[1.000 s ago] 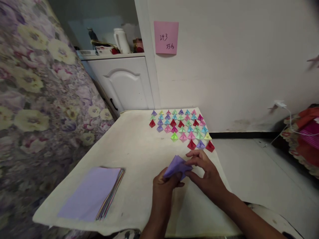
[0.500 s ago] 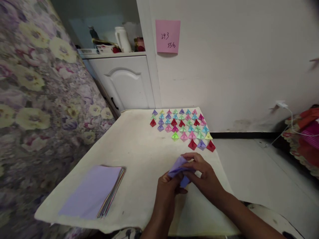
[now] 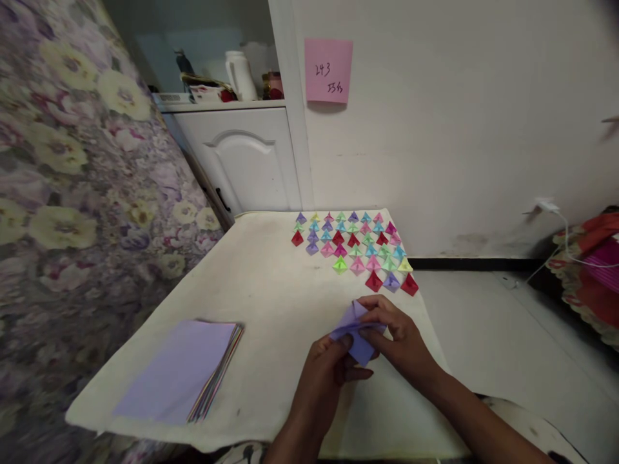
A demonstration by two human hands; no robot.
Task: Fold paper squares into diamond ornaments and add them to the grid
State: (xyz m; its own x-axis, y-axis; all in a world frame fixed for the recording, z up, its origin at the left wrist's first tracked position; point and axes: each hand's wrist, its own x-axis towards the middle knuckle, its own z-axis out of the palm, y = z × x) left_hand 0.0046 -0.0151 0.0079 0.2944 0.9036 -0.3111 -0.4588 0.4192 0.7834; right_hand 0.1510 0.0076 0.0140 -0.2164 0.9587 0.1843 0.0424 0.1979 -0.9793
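Note:
Both hands hold one lilac folded paper (image 3: 356, 334) just above the white table (image 3: 271, 303), near its right front part. My left hand (image 3: 325, 372) pinches the paper's lower left edge from below. My right hand (image 3: 399, 338) has its fingers curled over the paper's top right fold. Beyond them, several small folded paper pieces (image 3: 355, 250) in red, pink, green, blue and purple lie in rows at the table's far right corner. A stack of coloured paper sheets (image 3: 181, 370), lilac on top, lies at the front left.
A floral-patterned cloth (image 3: 72, 193) rises along the left. A white cabinet (image 3: 242, 158) with a jug (image 3: 240, 74) and small items stands behind. A pink note (image 3: 327, 69) hangs on the wall. Bare floor (image 3: 503, 335) lies right of the table, with a cable (image 3: 556, 238) and red fabric (image 3: 597, 270).
The lilac paper went from a wider, opened shape to a more closed fold. My right fingers moved over its top, my left fingers shifted under it. The view drifted slightly.

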